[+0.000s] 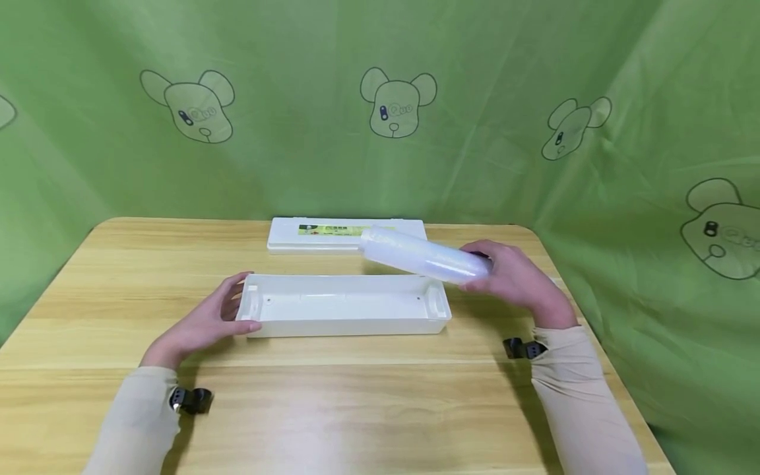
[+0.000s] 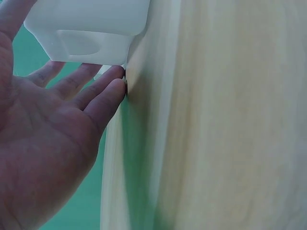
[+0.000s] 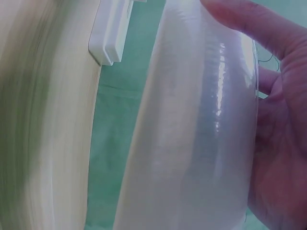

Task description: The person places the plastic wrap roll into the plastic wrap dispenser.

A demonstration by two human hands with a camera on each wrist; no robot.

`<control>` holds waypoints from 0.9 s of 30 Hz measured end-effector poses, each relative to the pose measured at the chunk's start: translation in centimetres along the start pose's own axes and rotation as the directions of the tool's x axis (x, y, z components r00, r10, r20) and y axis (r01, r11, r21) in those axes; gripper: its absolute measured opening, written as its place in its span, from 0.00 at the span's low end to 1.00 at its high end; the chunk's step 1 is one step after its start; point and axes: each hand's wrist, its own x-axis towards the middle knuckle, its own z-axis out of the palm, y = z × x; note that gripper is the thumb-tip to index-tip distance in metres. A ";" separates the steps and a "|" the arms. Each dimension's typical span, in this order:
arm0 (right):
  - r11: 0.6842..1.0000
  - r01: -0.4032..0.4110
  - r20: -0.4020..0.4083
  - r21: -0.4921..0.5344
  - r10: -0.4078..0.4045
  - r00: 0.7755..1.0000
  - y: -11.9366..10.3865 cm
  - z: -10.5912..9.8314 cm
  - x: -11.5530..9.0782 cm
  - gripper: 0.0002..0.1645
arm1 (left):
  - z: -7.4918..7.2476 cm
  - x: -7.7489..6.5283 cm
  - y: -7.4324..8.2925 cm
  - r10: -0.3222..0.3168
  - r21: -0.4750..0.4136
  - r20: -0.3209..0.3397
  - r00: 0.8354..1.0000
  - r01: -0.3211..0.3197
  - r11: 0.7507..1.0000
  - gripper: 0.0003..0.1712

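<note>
A long white open box (image 1: 338, 326) sits on the wooden table, its inside facing up. My left hand (image 1: 204, 323) holds its left end, thumb at the front wall and fingers round the back corner. In the left wrist view those fingers (image 2: 108, 96) reach along the end of the box (image 2: 86, 43). My right hand (image 1: 510, 274) grips the right end of a roll of cling film (image 1: 415, 254). The roll is tilted above the back right of the box, left end farther back. In the right wrist view the roll (image 3: 192, 120) fills the middle, beside the thumb.
A long white lid (image 1: 285, 234) with a green and yellow label lies near the back edge of the table, partly overlapped by the roll. A green curtain (image 1: 475, 152) hangs behind and beside the table (image 1: 356, 396).
</note>
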 end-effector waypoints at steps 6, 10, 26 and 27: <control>0.999 0.026 0.018 -0.026 -0.025 1.000 -0.8 0.1 0.1 0.37 | -0.1 -0.1 0.0 -0.001 0.007 -0.002 1.000 0.001 1.000 0.61; 0.999 0.049 0.018 -0.018 -0.049 0.999 -1.0 0.4 0.1 0.37 | -0.1 0.0 0.0 -0.001 -0.004 0.000 1.000 0.001 1.000 0.60; 0.997 0.073 0.024 -0.019 -0.072 0.997 -2.0 0.9 0.4 0.38 | 0.0 0.0 0.0 0.000 -0.006 0.004 1.000 0.000 1.000 0.60; 0.997 0.076 0.024 -0.020 -0.075 0.997 -2.1 1.0 0.4 0.38 | 0.1 0.0 -0.1 0.001 -0.006 0.003 1.000 -0.001 1.000 0.60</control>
